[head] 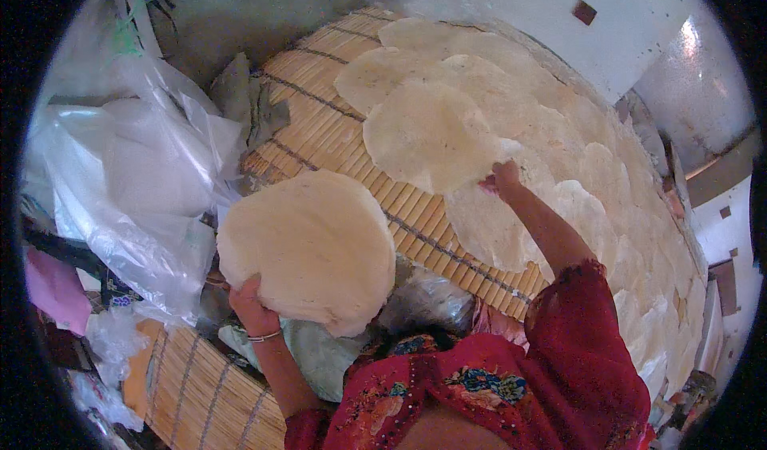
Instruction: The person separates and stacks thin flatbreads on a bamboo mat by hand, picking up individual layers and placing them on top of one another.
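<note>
My left hand (253, 307) grips the near left edge of a thick stack of thin, round, pale sheets (311, 240), with the thumb on top. Farther right, my right hand (504, 180) pinches the edge of one round sheet (425, 132) that lies over others on a slatted mat (407, 210). Many similar overlapping sheets (515, 96) cover the mat's far and right parts. Their material cannot be told for sure; they look like thin dough or flatbread.
Clear plastic bags (156, 168) are heaped at the left. A second slatted mat (210, 384) lies at the lower left, near pink cloth (57, 288). A plastic-wrapped bundle (431, 300) sits between me and the large mat. Pale flooring with dark square insets (584, 12) shows beyond.
</note>
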{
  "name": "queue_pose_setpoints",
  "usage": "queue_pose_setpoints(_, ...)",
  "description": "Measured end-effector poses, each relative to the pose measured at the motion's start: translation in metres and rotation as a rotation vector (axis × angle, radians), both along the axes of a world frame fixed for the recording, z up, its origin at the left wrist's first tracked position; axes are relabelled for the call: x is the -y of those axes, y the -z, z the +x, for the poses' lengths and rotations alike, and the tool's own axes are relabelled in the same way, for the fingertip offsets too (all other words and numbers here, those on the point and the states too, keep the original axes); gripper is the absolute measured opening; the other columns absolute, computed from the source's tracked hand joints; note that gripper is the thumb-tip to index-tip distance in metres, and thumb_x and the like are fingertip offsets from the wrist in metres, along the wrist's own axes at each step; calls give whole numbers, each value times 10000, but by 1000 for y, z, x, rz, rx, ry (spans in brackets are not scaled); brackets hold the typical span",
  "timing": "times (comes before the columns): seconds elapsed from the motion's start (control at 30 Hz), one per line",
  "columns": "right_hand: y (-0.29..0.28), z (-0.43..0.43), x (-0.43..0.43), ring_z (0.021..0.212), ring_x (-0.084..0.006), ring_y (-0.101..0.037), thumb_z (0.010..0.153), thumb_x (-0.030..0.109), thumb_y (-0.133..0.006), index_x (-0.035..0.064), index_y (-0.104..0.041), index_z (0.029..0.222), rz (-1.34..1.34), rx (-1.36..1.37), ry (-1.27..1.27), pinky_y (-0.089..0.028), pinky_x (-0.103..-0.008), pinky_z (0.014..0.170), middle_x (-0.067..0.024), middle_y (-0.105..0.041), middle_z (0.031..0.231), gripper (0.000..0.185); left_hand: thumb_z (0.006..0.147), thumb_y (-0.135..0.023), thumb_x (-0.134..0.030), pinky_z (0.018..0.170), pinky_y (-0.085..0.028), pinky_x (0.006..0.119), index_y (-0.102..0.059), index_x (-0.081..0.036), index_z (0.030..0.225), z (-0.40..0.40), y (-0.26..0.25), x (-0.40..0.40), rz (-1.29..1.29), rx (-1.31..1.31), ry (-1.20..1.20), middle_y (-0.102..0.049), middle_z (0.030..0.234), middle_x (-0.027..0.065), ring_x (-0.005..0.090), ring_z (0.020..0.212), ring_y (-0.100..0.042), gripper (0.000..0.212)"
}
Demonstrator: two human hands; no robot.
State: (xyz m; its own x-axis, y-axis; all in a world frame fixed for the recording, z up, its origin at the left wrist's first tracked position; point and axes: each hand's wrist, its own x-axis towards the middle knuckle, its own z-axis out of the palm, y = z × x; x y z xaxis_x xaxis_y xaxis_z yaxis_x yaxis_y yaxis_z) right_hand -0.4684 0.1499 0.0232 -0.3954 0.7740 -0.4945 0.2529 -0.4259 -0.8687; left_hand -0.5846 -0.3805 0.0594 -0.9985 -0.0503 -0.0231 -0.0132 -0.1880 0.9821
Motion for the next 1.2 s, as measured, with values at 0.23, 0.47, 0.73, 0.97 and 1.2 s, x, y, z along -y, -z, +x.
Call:
queue_pose_setpoints(0.23, -56, -28, 92, 564, -127, -491, 749, 102, -528, 23, -457, 736, 491, -135, -547, -477, -268, 489, -65, -471, 664, 107, 672, -574, -50, 692, -453, 298, -526, 39, 977, 17, -57, -57, 173, 37, 32, -577, 916, 89, 185, 801, -557, 321)
queue_pose_setpoints(0.47, -93, -73, 284, 1074, -203, -417, 745, 213, -616, 33, -368, 1190, 524, -488, -1382, -363, -323, 867, -119, -420, 1163, 541, 674, -588, -63, 726, -445, 288, -530, 13, 998, 18, -59, -72, 179, 64, 97, -580, 927, 77, 180, 819, -555, 338)
queue_pose_setpoints(0.73, -90, -88, 322, 1058, -272, -458, 612, 310, -731, -3, -347, 1210, 480, -489, -1461, -403, -360, 859, -181, -411, 1198, 777, 718, -637, -85, 696, -446, 251, -462, 30, 1084, 17, -58, -51, 35, -30, 99, -568, 957, 75, 125, 812, -544, 422)
queue_pose_setpoints(0.97, -78, -96, 317, 1028, -207, -479, 673, 208, -694, 13, -386, 1204, 175, -541, -1437, -436, -340, 828, -143, -445, 1172, 644, 703, -651, -72, 719, -451, 250, -425, 42, 1127, 13, -58, -47, 135, 30, 124, -572, 956, 90, 133, 822, -551, 493)
queue_pose_setpoints(1.2, -63, -102, 318, 879, -145, -527, 790, 135, -532, -4, -508, 1068, 195, -553, -1374, -444, -275, 739, -99, -565, 961, 311, 697, -629, -30, 715, -453, 258, -456, 41, 1093, 8, -55, -43, 159, 56, 144, -578, 941, 82, 138, 825, -556, 439)
